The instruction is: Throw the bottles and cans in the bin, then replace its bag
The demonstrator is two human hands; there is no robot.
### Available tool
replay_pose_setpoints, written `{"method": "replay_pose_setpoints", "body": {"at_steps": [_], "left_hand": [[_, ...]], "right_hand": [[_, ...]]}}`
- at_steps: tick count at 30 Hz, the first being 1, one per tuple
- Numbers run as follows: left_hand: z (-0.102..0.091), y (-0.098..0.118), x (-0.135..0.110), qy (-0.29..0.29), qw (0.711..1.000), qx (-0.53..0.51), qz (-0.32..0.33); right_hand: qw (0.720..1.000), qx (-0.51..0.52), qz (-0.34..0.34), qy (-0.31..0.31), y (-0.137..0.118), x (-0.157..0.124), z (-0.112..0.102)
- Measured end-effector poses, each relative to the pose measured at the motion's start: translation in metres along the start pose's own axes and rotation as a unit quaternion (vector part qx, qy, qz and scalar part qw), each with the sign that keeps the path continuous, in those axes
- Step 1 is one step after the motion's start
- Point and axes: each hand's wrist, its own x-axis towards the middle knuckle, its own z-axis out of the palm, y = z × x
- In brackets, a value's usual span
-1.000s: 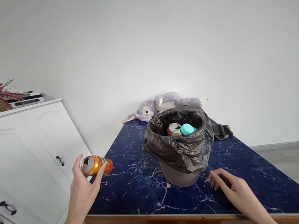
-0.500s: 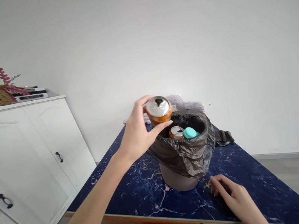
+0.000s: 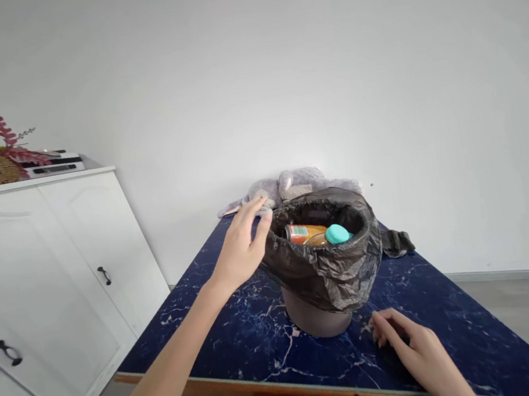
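The relation that matters here is between our left hand [image 3: 242,245] and the orange can [image 3: 303,231]. The can lies on its side inside the bin [image 3: 318,317], just to the right of our fingertips and a little lower, with its long axis running across our view, roughly parallel to the near edge of the bench [image 3: 239,347]. Its barcoded end faces us on the left, the end closer to our left hand; the other end runs toward the turquoise lid [image 3: 336,234], just beside it. Under the can something orange-brown shows, too covered for us to name.

Our left grip is wide and holds nothing: the fingers reach forward, the thumb stands apart, and the hand is at the left side of the black liner [image 3: 342,269]. Whether it touches the plastic, we cannot tell.

The bin stands upright, closer to the bench's near edge than to its far one. Our right hand [image 3: 413,342] is the farther from the can; it rests by the near edge, right of the bin's foot, curled narrow. We see nothing in it, but cannot tell how far it closes. A plush toy [image 3: 304,178] lies along the far edge.
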Motion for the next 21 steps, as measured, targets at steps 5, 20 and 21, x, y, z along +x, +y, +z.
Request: {"method": "replay_pose_setpoints", "body": {"at_steps": [5, 20, 21], "left_hand": [[0.002, -0.037, -0.024, -0.02, 0.956, -0.138, -0.258], [0.02, -0.038, -0.04, -0.11, 0.709, -0.589, -0.372], [0.018, -0.035, -0.041, -0.112, 0.717, -0.584, -0.363]], "right_hand": [[1.0, 0.026, 0.002, -0.007, -0.001, 0.003, 0.0], [0.919, 0.364, 0.102, -0.114, -0.103, 0.107, -0.06], [0.924, 0.349, 0.096, -0.119, -0.11, 0.106, -0.06]]}}
